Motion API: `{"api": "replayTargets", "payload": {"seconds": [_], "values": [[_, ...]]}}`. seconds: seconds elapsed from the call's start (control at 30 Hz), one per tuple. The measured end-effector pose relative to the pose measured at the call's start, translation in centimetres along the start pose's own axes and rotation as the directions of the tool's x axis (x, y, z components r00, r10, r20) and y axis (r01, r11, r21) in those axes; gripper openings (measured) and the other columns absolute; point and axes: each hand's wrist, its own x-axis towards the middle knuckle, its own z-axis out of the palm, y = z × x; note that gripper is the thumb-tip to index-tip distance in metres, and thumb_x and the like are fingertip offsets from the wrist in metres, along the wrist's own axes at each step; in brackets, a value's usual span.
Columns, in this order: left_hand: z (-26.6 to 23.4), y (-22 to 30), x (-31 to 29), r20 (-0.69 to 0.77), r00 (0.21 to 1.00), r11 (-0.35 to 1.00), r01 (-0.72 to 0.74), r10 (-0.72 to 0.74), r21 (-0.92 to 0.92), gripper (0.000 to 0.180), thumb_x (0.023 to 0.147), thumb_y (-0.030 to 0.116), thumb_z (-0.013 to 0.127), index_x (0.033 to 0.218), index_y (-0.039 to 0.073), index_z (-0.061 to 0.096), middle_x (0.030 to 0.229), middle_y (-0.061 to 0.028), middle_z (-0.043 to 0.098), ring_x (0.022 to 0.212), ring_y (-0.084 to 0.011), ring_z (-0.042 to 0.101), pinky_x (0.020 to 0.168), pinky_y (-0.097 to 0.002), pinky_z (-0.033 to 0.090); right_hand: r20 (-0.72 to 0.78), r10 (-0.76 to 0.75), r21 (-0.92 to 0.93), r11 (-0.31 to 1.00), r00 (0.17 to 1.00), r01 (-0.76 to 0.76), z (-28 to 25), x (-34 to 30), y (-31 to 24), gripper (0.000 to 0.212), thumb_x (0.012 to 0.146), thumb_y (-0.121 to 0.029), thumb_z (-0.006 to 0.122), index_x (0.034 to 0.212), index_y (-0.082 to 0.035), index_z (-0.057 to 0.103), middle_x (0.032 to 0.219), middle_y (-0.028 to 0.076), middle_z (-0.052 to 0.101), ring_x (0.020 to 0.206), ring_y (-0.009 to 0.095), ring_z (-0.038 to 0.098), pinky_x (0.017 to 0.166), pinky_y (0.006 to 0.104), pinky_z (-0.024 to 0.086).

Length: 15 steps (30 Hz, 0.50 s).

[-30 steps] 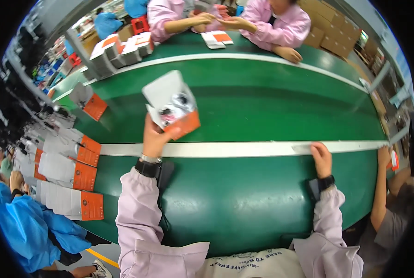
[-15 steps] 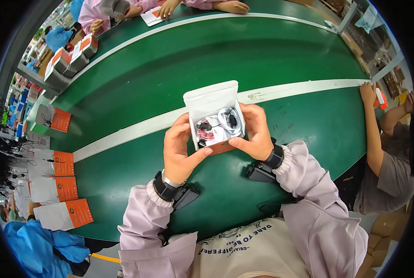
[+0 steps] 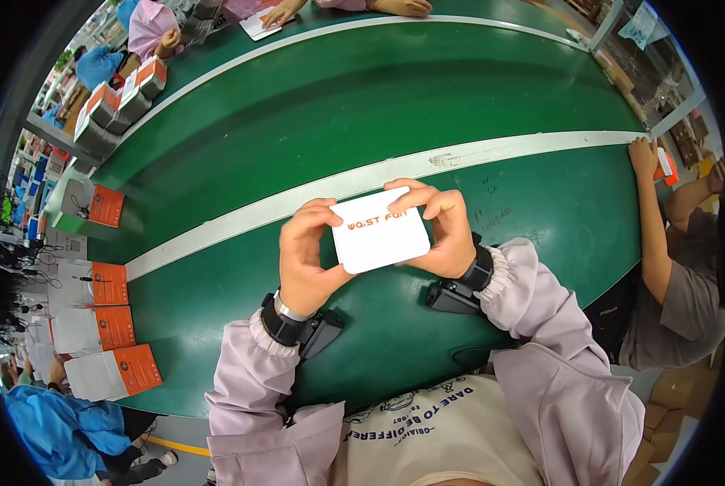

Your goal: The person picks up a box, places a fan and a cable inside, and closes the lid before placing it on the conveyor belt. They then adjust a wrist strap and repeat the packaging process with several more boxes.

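Note:
A small white box (image 3: pixel 381 245) is held up over the green table, its lid folded down over the opening. Orange lettering runs across the lid, and its contents are hidden. My left hand (image 3: pixel 307 253) grips the box's left side, with fingertips at the far left corner and thumb along the near edge. On the opposite side my right hand (image 3: pixel 446 235) clasps it, fingers bent over the lid's far edge and thumb low at the near right corner. Both wrists wear black bands with dark devices attached.
The green table (image 3: pixel 508 283) has a white strip (image 3: pixel 297 199) across it. Several white-and-orange boxes (image 3: pixel 138 368) stand along the left edge. Stacks of flat cartons (image 3: pixel 127 99) sit at the far left. Co-workers' arms rest at the far edge and right end (image 3: pixel 652 219).
The lid, standing upright half a second ago with cables and parts showing inside, is now folded down. My fingers have shifted onto the lid. Co-workers' hands at the far edge have moved slightly.

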Motion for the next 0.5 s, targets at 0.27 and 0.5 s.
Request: {"api": "replayTargets", "payload": {"seconds": [0.27,0.5], "values": [[0.3,0.8,-0.4,0.022,1.0,0.992,0.006,-0.009,0.13,0.044,0.059,0.009,0.077,0.097,0.007,0.053,0.1,-0.0064,0.042,0.103,-0.0269,0.042,0.089,-0.0385,0.036,0.053,0.045,-0.181,0.983,0.998,-0.035,-0.2,0.2,-1.1,0.048,0.068,-0.015,0.072,0.104,-0.01,0.041,0.107,0.016,0.049,0.106,0.037,0.045,0.086,0.046,0.038],[0.0,1.3,-0.1,0.11,0.994,1.0,-0.02,0.018,0.018,0.029,0.064,0.006,0.072,0.091,0.006,0.061,0.101,-0.007,0.041,0.102,-0.0258,0.043,0.086,-0.037,0.038,0.183,0.11,-0.233,0.97,0.977,-0.066,-0.8,0.5,-2.6,0.031,0.064,-0.014,0.075,0.091,-0.009,0.059,0.11,0.016,0.046,0.103,0.035,0.047,0.084,0.044,0.041]]}}
